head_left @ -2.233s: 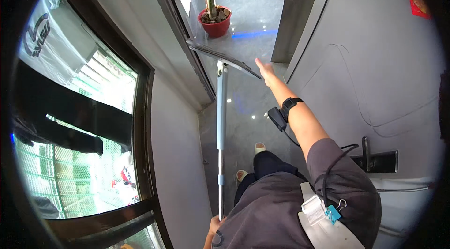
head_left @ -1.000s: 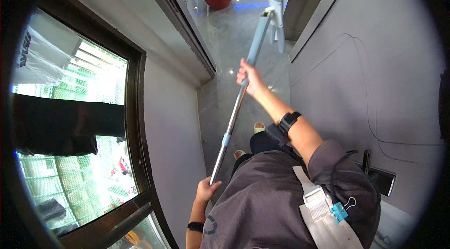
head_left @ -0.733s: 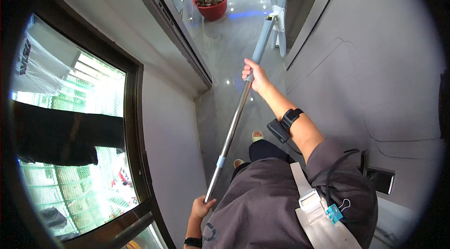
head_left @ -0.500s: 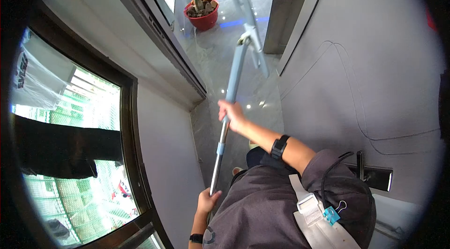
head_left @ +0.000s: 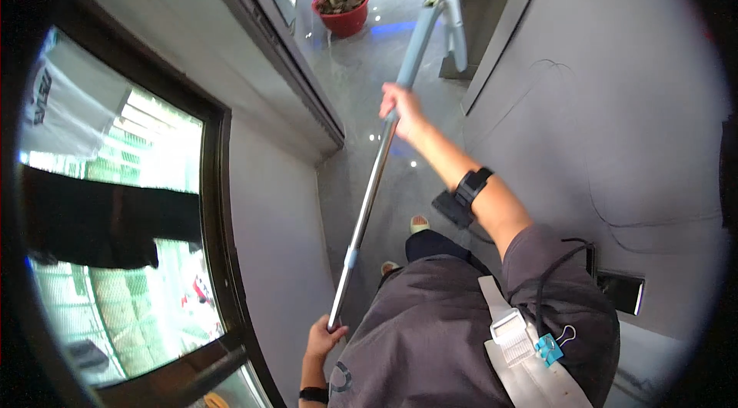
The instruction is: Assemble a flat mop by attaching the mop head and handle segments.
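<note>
A long-handled squeegee slants up and to the right across the middle, with a silver telescopic pole and a light blue upper grip. My right hand is wrapped round the pole at the lower end of that grip. Lower left, my left hand closes round the pole's near end. The squeegee's head, pale blue and grey with a long narrow bar, hangs in the air by the doorway, cut off by the top edge. A small blue collar sits on the pole above my left hand.
A red-potted plant stands on the grey tiled floor beyond the doorway. To the left is a dark-framed window; a grey wall with a loose thin cable runs along the right. A dark door edge is near the squeegee's head.
My right hand has moved forward and right, carrying the squeegee's head farther away. More silver pole shows between my right hand and the collar. My left hand has shifted slightly left and nearer.
</note>
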The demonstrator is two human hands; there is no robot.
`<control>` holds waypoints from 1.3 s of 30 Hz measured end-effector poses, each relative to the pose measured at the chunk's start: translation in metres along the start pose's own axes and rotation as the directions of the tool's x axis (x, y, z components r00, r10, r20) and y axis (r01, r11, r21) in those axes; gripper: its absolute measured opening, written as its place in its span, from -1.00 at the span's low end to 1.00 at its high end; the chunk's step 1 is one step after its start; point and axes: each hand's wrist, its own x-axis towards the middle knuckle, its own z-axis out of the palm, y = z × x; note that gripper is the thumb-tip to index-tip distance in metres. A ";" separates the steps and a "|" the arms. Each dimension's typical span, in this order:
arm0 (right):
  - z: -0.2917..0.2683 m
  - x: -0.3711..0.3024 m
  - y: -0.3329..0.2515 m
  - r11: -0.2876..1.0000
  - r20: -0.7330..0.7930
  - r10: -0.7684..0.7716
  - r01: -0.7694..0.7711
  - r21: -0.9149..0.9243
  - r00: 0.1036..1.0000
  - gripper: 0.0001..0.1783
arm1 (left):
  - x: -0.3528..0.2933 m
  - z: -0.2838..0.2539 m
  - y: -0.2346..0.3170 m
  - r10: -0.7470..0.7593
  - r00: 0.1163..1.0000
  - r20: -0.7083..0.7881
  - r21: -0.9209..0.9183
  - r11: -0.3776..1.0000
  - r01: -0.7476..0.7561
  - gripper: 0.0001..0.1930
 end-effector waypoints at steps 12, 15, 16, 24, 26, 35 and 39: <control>0.018 0.040 -0.046 0.999 -0.037 -0.023 0.022 -0.033 0.999 -0.87 | -0.032 -0.016 -0.036 -0.228 0.966 -0.122 0.199 0.948 0.249 -0.66; 0.032 0.034 -0.031 0.988 -0.106 -0.102 0.089 -0.125 0.989 -0.84 | -0.034 0.003 -0.085 -0.102 0.971 -0.218 0.256 0.954 0.158 -0.65; 0.036 0.030 -0.029 0.984 -0.127 -0.123 0.104 -0.142 0.984 -0.84 | -0.036 0.007 -0.082 -0.176 0.960 -0.217 0.174 0.961 0.215 -0.65; 0.061 -0.047 0.051 0.900 -0.284 -0.215 0.077 -0.429 0.934 -0.64 | 0.020 0.015 -0.016 -0.137 0.980 -0.144 -0.040 0.990 0.133 -0.67; 0.065 -0.065 0.065 0.836 -0.237 -0.243 0.080 -0.543 0.941 -0.58 | 0.033 0.022 -0.007 -0.064 0.977 -0.205 -0.021 0.998 0.061 -0.66; 0.018 -0.048 0.012 0.898 0.518 0.264 -0.012 -0.440 0.814 -0.51 | 0.058 0.024 -0.031 0.017 0.915 -0.402 -0.146 0.986 -0.083 -0.68; -0.044 0.004 -0.069 0.954 0.124 -0.092 0.051 0.297 0.988 -0.39 | 0.042 0.021 -0.038 -0.065 0.947 -0.315 -0.233 0.972 -0.011 -0.71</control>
